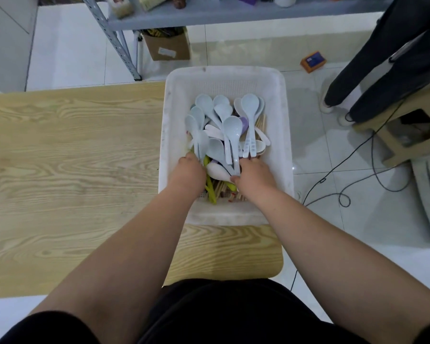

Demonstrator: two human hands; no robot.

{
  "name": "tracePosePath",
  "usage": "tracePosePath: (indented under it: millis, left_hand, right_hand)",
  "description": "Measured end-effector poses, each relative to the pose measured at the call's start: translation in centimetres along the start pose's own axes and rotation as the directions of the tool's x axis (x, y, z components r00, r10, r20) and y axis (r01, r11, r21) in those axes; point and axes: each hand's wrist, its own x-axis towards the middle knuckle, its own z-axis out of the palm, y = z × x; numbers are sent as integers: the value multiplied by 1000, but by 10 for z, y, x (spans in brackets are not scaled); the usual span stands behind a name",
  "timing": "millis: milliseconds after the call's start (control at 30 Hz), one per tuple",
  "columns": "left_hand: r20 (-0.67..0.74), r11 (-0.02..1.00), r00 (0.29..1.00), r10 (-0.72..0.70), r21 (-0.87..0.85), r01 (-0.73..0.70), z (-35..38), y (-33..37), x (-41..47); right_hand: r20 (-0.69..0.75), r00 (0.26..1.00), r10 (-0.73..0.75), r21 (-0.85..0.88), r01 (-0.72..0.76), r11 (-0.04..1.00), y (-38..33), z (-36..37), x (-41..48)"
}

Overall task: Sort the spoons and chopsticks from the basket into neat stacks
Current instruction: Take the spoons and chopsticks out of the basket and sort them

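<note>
View: head, 1 camera looking down over both forearms.
Left hand (188, 170): reaches into the near left of the basket, fingers curled down among the handles of the spoons; the tips are hidden, so I cannot tell if it grips anything.
Right hand (255, 175): in the near right of the basket, with thumb and curled fingers clamped on several spoon handles.
Hands together: the 2 are near each other but not touching, with spoon handles between them.
Table (72, 145): pale wood grain.
Basket (224, 70): white plastic, at the table's right end, jutting past its far and right edges.
Room: white tiled floor; a grey shelf (124, 45) with a box (166, 45) under it; another person's legs (372, 70) at far right, beside a stool (407, 125) and a cable (345, 170).
Spoons (231, 127): mostly pale blue, heaped in the basket; their long axes run near to far and fan out, bowls away, handles toward the person.
Chopsticks (221, 188): wooden, under the spoons, lying along the basket's length.
</note>
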Motion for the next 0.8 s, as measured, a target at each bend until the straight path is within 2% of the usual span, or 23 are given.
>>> tracePosePath:
  millis: [67, 167, 333, 567, 700, 800]
  left_hand:
    - [-10, 997, 1000, -28, -77, 27, -1, -1, -2]
    - [2, 978, 997, -74, -197, 73, -4, -3, -2]
    - [7, 973, 998, -64, -223, 64, -10, -3, -8]
    - [-4, 950, 998, -64, -308, 59, -13, -7, -21]
    - [6, 926, 998, -63, -374, 61, -13, -11, -28]
    - [19, 863, 996, -88, -497, 86, -14, -15, -34]
  right_hand:
    - [43, 999, -5, 6, 5, 1000, -2, -2, 1]
    - [72, 997, -2, 105, -5, 994, -2, -3, -1]
    - [61, 998, 16, 246, -30, 969, 4, 0, -10]
    - [32, 999, -21, 312, 9, 950, 5, 6, -17]
    - [51, 998, -27, 206, 15, 978, -3, 7, -14]
    - [52, 998, -32, 128, 26, 991, -6, 4, -16]
